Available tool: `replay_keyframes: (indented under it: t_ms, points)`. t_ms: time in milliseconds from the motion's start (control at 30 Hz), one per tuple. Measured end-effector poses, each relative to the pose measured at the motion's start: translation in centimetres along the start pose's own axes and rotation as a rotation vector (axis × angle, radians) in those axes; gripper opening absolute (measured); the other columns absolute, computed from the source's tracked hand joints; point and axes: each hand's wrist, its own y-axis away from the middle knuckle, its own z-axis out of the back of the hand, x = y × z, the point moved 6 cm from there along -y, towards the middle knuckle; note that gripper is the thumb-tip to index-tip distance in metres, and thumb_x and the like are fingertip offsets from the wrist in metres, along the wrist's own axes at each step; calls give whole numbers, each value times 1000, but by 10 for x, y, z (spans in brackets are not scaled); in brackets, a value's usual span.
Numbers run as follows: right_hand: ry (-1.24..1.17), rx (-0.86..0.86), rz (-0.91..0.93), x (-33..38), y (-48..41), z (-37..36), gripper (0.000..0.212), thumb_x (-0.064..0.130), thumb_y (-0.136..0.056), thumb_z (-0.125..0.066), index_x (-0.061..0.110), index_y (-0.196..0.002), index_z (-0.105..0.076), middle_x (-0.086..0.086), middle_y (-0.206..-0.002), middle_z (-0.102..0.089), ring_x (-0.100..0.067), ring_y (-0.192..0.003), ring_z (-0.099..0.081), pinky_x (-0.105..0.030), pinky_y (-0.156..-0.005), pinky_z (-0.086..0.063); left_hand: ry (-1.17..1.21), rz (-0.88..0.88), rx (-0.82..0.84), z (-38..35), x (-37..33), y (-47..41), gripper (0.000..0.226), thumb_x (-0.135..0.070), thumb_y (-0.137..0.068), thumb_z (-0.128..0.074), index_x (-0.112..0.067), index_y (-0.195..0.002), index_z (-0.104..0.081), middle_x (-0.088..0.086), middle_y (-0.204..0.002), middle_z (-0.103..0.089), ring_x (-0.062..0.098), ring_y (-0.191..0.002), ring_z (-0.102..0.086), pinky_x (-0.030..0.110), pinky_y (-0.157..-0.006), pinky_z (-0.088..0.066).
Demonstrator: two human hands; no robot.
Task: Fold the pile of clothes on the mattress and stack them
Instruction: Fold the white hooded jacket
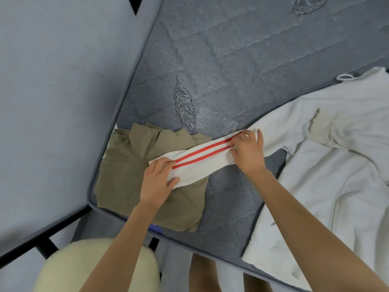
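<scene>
A narrow white cloth with two red stripes (202, 159) lies stretched across the mattress (221, 60), its left end on top of a folded khaki garment (124, 178) at the mattress corner. My left hand (157, 180) pinches the cloth's left end between thumb and fingers. My right hand (248, 150) grips its right end with curled fingers. A large white garment (328, 169) lies spread and rumpled on the right, touching the striped cloth's right end.
The grey quilted mattress has its corner at the lower left, over a black metal frame (48, 237). A pale grey floor (52, 102) lies to the left. My legs show below the mattress's near edge.
</scene>
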Motion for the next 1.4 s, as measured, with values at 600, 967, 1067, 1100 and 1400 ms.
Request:
replay_keyframes:
  t_ms: [600, 967, 1067, 1100, 1400]
  points:
    - [-419, -602, 85, 21, -34, 72, 7, 6, -80, -67, 9, -85, -71, -10, -95, -58, -16, -89, -44, -26, -78, -39, 530, 228, -337, 102, 8, -69, 5, -11, -93, -59, -16, -93, -59, -9, -81, -60, -2, -73, -54, 15, -70, -41]
    - [-183, 122, -165, -1, -32, -4, 72, 65, -92, -37, 22, -150, -31, -8, -160, -20, -29, -148, -13, -50, -118, -10, 479, 622, -155, 59, 38, -67, 31, -27, -85, -72, -5, -96, -53, 6, -83, -54, 23, -80, -49, 28, -66, -32]
    - [-125, 298, -175, -5, -28, -21, 72, 63, -96, -32, 29, -155, -8, 0, -163, 9, -23, -149, 12, -47, -120, 4, 568, 560, -278, 61, 35, -62, 26, -22, -90, -65, 0, -84, -52, 16, -75, -52, 19, -72, -45, 28, -62, -34]
    - [-146, 310, -178, -4, -27, -21, 73, 64, -95, -31, 30, -155, -7, 0, -163, 11, -23, -149, 14, -46, -120, 4, 613, 512, -321, 63, 28, -62, 21, -19, -92, -63, -4, -82, -52, 14, -74, -51, 15, -70, -43, 29, -64, -35]
    - [-1389, 34, -446, 22, -10, 34, 34, 44, -99, -46, 23, -122, -61, 5, -126, -63, -10, -118, -57, -28, -97, -48, 1011, 240, -201, 47, -103, -96, 10, -7, -90, -63, -6, -99, -61, -6, -88, -64, 4, -80, -59, 22, -76, -49]
